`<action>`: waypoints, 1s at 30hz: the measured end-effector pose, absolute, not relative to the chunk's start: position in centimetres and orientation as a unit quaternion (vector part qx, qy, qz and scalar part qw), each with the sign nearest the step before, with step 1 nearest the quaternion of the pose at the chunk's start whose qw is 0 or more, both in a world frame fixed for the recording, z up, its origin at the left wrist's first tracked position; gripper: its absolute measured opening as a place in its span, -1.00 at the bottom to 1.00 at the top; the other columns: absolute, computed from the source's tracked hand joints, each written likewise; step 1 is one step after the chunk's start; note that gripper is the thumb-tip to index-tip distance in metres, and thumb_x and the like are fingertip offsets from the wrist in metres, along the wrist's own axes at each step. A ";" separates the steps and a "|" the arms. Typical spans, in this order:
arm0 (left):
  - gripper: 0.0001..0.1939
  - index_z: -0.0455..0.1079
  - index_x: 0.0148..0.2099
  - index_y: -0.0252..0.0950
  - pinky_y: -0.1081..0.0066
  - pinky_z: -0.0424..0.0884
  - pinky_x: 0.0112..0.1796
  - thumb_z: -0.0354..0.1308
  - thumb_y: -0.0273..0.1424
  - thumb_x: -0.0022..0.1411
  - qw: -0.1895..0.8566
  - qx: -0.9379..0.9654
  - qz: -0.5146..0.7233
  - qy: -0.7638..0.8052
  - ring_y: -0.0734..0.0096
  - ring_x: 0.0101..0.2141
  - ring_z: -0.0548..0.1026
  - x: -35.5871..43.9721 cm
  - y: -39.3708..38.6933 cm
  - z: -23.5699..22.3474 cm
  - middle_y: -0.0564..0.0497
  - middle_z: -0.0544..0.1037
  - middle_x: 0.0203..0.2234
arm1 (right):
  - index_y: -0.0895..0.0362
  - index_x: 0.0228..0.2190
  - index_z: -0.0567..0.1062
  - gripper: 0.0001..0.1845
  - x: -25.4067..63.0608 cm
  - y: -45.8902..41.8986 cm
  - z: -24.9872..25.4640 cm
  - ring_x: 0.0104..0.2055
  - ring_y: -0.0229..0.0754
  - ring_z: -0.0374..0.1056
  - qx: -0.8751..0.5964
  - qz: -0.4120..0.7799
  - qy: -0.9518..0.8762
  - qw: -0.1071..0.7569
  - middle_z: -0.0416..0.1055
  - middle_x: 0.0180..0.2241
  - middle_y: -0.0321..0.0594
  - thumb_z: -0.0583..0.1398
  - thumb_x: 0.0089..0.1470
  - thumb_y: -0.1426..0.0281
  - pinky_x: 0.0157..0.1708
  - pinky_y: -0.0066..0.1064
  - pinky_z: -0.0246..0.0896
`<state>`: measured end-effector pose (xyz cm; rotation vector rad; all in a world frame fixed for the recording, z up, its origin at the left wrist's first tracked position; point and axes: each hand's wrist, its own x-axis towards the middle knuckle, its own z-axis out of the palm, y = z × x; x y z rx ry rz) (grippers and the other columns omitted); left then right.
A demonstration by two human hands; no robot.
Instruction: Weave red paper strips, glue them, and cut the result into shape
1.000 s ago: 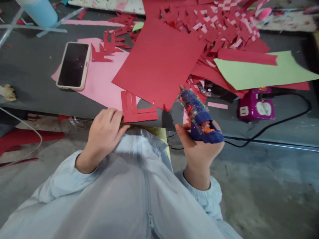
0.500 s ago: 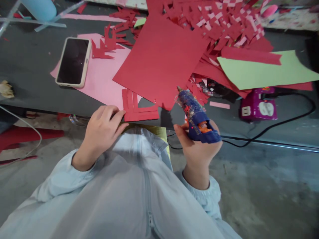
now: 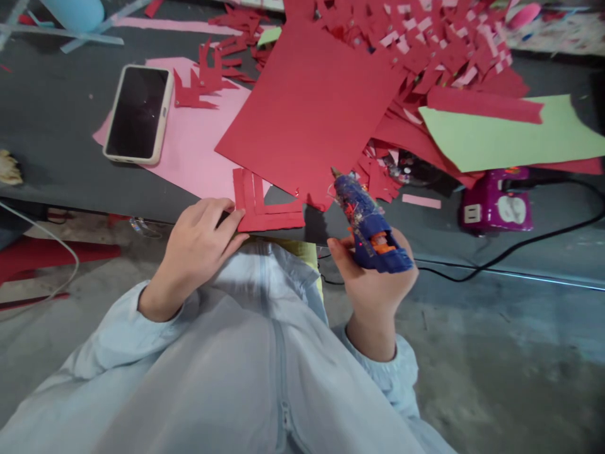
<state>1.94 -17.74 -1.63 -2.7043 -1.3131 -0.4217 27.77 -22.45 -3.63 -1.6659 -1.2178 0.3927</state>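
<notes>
Red paper strips [image 3: 274,219] lie in an L shape at the table's front edge, one arm pointing away and the other to the right. At their near left corner, my left hand [image 3: 201,236] pinches the paper, fingertips on top and thumb low by the edge. My right hand [image 3: 380,287] is wrapped round the handle of a dark blue glue gun [image 3: 366,217]. Strings of dried glue and red scraps cling to its barrel. Its nozzle points up and left, apart from the L-shaped strips, near the lower corner of a large red paper sheet [image 3: 307,113].
A phone [image 3: 138,113] rests on pink paper [image 3: 203,151] at left. Woven red and pink paper pieces [image 3: 439,38] are heaped at the back. Green paper [image 3: 510,142] lies at right, behind a purple power socket box [image 3: 496,205]. A black cord [image 3: 510,252] loops along the front edge.
My left fingers have slid slightly right, further onto the corner of the red strips. The glue gun has shifted a little left relative to the table. The view has moved slightly.
</notes>
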 end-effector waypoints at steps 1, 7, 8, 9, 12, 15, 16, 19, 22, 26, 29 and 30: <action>-0.70 0.48 0.00 -0.41 0.14 0.50 -0.18 0.10 -0.30 0.39 0.053 -0.891 -0.144 -0.428 0.08 -0.15 0.52 2.0 -17.7 -1.7 -0.26 0.57 -0.13 | 0.07 -0.38 0.47 -0.68 27.7 -22.4 -3.6 -0.55 -0.18 0.43 -0.689 0.162 -0.504 0.495 0.51 -0.54 -0.32 0.44 -0.16 0.28 -0.46 -0.30 0.40; -0.79 0.50 -0.11 -0.40 0.20 0.50 -0.25 0.11 -0.37 0.38 0.067 -0.896 -0.173 -0.404 0.16 -0.25 0.56 2.0 -17.7 -1.9 -0.19 0.60 -0.24 | 0.08 -0.35 0.48 -0.66 27.7 -22.4 -3.9 -0.54 -0.18 0.44 -0.688 0.173 -0.499 0.498 0.51 -0.53 -0.33 0.45 -0.18 0.30 -0.45 -0.31 0.39; -0.80 0.50 -0.12 -0.39 0.21 0.50 -0.27 0.10 -0.38 0.38 0.070 -0.897 -0.170 -0.402 0.17 -0.26 0.56 2.0 -17.6 -1.9 -0.17 0.61 -0.26 | 0.08 -0.35 0.49 -0.66 27.7 -22.4 -3.9 -0.54 -0.18 0.44 -0.687 0.171 -0.499 0.499 0.51 -0.54 -0.33 0.45 -0.18 0.31 -0.45 -0.31 0.39; -0.81 0.51 -0.14 -0.38 0.22 0.49 -0.29 0.09 -0.41 0.38 0.074 -0.899 -0.165 -0.400 0.19 -0.28 0.56 2.0 -17.6 -1.9 -0.15 0.61 -0.28 | 0.08 -0.35 0.49 -0.67 27.7 -22.5 -3.9 -0.54 -0.18 0.44 -0.687 0.172 -0.500 0.499 0.51 -0.54 -0.33 0.45 -0.18 0.31 -0.45 -0.31 0.39; -0.81 0.52 -0.19 -0.32 0.26 0.48 -0.35 0.06 -0.48 0.36 0.095 -0.901 -0.149 -0.397 0.23 -0.32 0.57 1.9 -17.5 -1.8 -0.10 0.64 -0.32 | 0.07 -0.35 0.48 -0.65 27.7 -22.4 -3.9 -0.53 -0.17 0.44 -0.692 0.180 -0.490 0.499 0.51 -0.53 -0.32 0.45 -0.20 0.31 -0.44 -0.29 0.41; -0.83 0.52 -0.21 -0.27 0.29 0.50 -0.38 0.09 -0.48 0.33 0.094 -0.896 -0.192 -0.389 0.29 -0.37 0.58 1.9 -17.7 -1.4 -0.04 0.65 -0.36 | 0.06 -0.36 0.46 -0.63 27.6 -22.3 -3.9 -0.54 -0.17 0.43 -0.698 0.182 -0.461 0.516 0.49 -0.54 -0.34 0.46 -0.23 0.30 -0.46 -0.29 0.41; -0.85 0.52 -0.22 -0.25 0.31 0.51 -0.37 0.11 -0.48 0.32 0.075 -0.888 -0.228 -0.393 0.31 -0.37 0.59 2.0 -17.8 -1.1 -0.03 0.65 -0.37 | 0.06 -0.37 0.45 -0.63 27.5 -22.2 -3.8 -0.55 -0.18 0.42 -0.699 0.182 -0.453 0.523 0.48 -0.54 -0.34 0.45 -0.23 0.30 -0.46 -0.29 0.40; -0.91 0.49 -0.29 -0.22 0.40 0.52 -0.36 0.19 -0.49 0.26 -0.055 -0.813 -0.363 -0.451 0.43 -0.42 0.58 2.5 -18.2 0.0 0.04 0.64 -0.43 | 0.06 -0.38 0.42 -0.64 27.4 -22.1 -3.5 -0.55 -0.22 0.40 -0.696 0.185 -0.439 0.538 0.45 -0.56 -0.38 0.43 -0.21 0.31 -0.46 -0.31 0.39; -0.94 0.49 -0.34 -0.23 0.50 0.48 -0.50 0.26 -0.44 0.22 -0.274 -0.677 -0.464 -0.502 0.54 -0.55 0.52 2.8 -18.1 0.8 0.10 0.60 -0.51 | 0.07 -0.39 0.42 -0.65 27.4 -22.1 -3.3 -0.56 -0.24 0.37 -0.697 0.180 -0.439 0.538 0.43 -0.57 -0.40 0.43 -0.21 0.32 -0.47 -0.33 0.37; -0.91 0.49 -0.35 -0.27 0.54 0.47 -0.59 0.29 -0.38 0.19 -0.422 -0.549 -0.471 -0.546 0.55 -0.62 0.50 2.7 -16.9 0.2 0.11 0.55 -0.59 | 0.08 -0.37 0.43 -0.65 27.5 -22.2 -3.6 -0.54 -0.23 0.39 -0.693 0.192 -0.441 0.537 0.44 -0.55 -0.38 0.44 -0.21 0.34 -0.44 -0.32 0.37; -0.91 0.48 -0.31 -0.28 0.49 0.54 -0.50 0.29 -0.37 0.18 -0.380 -0.564 -0.445 -0.583 0.51 -0.59 0.53 2.3 -15.9 -1.2 0.11 0.55 -0.58 | 0.09 -0.33 0.43 -0.61 27.5 -22.3 -3.8 -0.52 -0.21 0.42 -0.692 0.198 -0.438 0.538 0.45 -0.52 -0.37 0.45 -0.21 0.34 -0.41 -0.30 0.38; -0.90 0.49 -0.29 -0.28 0.47 0.54 -0.49 0.28 -0.36 0.19 -0.362 -0.579 -0.434 -0.587 0.50 -0.59 0.53 2.1 -15.7 -1.6 0.11 0.54 -0.58 | 0.09 -0.33 0.43 -0.61 27.5 -22.3 -3.9 -0.52 -0.21 0.41 -0.693 0.197 -0.441 0.536 0.45 -0.52 -0.36 0.45 -0.21 0.34 -0.41 -0.29 0.38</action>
